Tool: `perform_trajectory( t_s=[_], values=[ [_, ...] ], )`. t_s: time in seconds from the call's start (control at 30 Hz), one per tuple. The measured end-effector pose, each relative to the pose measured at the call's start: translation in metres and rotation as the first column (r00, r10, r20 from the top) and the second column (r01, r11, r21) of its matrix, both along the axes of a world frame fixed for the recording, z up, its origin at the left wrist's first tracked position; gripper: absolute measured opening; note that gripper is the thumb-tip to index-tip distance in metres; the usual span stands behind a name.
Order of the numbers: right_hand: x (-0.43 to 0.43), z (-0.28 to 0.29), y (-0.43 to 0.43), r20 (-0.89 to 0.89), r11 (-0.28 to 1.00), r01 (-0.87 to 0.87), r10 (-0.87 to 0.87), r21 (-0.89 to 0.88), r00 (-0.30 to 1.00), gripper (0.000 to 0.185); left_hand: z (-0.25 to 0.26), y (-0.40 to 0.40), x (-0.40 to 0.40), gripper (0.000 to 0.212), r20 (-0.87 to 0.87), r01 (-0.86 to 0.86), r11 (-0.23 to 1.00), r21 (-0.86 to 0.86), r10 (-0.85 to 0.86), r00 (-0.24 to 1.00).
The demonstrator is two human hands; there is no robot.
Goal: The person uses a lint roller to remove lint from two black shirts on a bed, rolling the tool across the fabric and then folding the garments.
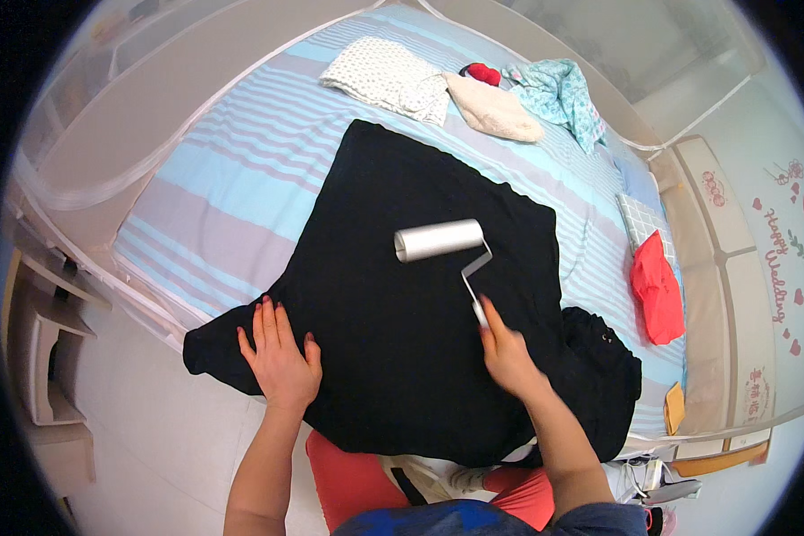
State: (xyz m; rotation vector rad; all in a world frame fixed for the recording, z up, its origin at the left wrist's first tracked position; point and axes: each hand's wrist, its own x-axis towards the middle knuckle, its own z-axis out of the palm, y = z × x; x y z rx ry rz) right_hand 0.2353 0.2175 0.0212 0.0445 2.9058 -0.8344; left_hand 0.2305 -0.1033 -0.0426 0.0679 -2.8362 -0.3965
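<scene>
A black garment [402,321] lies spread over the near part of a bed, with one sleeve reaching left and bunched cloth at its right. My right hand [512,358] grips the handle of a lint roller [439,240]. Its white cylinder is over the middle of the garment; whether it touches the cloth I cannot tell. Flat on the garment by the left sleeve rests my left hand [281,362], fingers spread, holding nothing.
The bed has a striped blue and grey sheet [234,181]. Along its far side lie a spotted white cloth [388,77], a cream fleece piece [492,110] and a turquoise patterned garment [556,97]. A red bag [656,291] sits near the headboard [717,268]. Netting surrounds the bed.
</scene>
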Motion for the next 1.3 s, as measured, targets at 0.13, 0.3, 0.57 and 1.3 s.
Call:
perform_trajectory(
  t_s=[0.13,0.3,0.57,1.3],
  values=[
    [-0.169,-0.029,-0.019,-0.182,0.995,0.04,-0.022,0.094,0.983,0.047,0.002,0.01,-0.006,0.059,-0.008,0.027,1.0,0.012,-0.027,1.0],
    [-0.26,0.018,-0.026,-0.186,0.992,0.12,-0.113,0.026,0.976,0.043,0.003,0.018,-0.012,0.058,-0.006,0.061,0.997,0.038,-0.061,0.998],
    [0.048,0.02,0.03,-0.385,1.0,-0.026,0.029,0.011,0.922,0.05,-0.004,0.001,-0.001,0.055,-0.069,-0.002,1.0,-0.028,0.0,0.998],
    [0.059,-0.019,0.097,-0.1,0.977,0.205,-0.199,0.054,0.975,0.051,-0.006,0.004,-0.001,0.055,-0.047,-0.015,0.997,-0.079,0.011,0.999]
  ],
)
